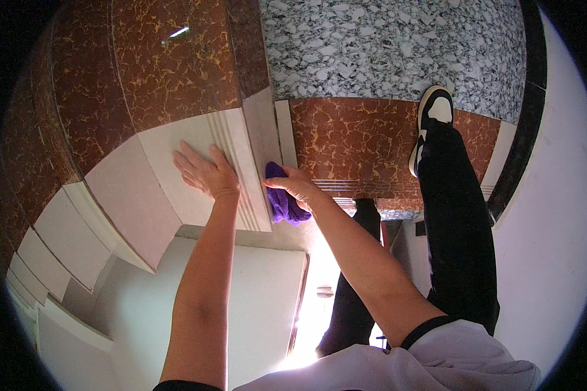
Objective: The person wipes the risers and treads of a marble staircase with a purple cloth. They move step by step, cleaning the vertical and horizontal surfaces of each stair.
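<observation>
My left hand (206,171) rests on a cream stair tile (171,132) with its fingers spread, just beside the grooved strip near the tile's edge. Nothing is held in it. My right hand (296,185) grips a bunched purple cloth (282,195), thumb over the near side of it. The cloth lies against the narrow upright face (260,127) of the same step, below the grooved edge. The palm side of my right hand is hidden.
More steps with brown veined tiles (176,63) rise to the left. A speckled grey stone floor (391,49) spreads ahead. My shoe (438,107) stands across a brown veined tile strip (352,137). A white wall (543,205) with black skirting (530,122) borders the right. Bright light glares below.
</observation>
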The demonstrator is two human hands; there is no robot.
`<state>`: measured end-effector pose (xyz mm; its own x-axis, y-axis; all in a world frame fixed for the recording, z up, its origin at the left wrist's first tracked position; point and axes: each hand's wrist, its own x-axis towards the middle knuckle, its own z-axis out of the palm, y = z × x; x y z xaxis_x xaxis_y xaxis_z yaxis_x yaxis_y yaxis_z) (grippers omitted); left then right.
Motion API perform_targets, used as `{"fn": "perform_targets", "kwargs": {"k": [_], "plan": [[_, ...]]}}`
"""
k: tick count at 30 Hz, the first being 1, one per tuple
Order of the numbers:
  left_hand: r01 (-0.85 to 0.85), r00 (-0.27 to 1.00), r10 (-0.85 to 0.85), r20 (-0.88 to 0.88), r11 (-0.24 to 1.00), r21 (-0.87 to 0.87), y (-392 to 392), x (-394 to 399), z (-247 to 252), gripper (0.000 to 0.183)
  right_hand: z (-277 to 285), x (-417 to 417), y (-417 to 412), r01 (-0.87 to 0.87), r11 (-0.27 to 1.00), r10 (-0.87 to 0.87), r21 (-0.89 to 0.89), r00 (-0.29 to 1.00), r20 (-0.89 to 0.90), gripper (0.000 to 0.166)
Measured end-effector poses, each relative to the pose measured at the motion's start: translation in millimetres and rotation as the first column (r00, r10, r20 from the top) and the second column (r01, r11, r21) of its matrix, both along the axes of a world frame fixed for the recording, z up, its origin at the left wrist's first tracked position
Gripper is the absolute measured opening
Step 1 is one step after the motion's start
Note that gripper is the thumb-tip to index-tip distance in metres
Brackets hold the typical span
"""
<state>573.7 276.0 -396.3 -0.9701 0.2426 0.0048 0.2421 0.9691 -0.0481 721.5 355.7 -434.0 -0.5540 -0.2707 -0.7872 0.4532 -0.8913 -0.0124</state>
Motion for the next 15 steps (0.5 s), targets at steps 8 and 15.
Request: {"fn": "perform_targets", "kwargs": {"k": [8, 15], "plan": [[0.022, 1.000, -0.022, -0.016, 1.000, 0.009, -4.5, -0.6, -2.6, 0.066, -10.3, 1.7, -8.4, 0.006, 0.998, -0.006, -0.067, 1.000, 0.009, 0.047], [-0.003, 1.000, 0.003, -0.013, 1.000, 0.017, 0.9, -0.5, 0.4, 0.066, -2.8, 1.3, -3.4, 0.025, 0.998, -0.025, -0.055, 1.000, 0.007, 0.047]]}}
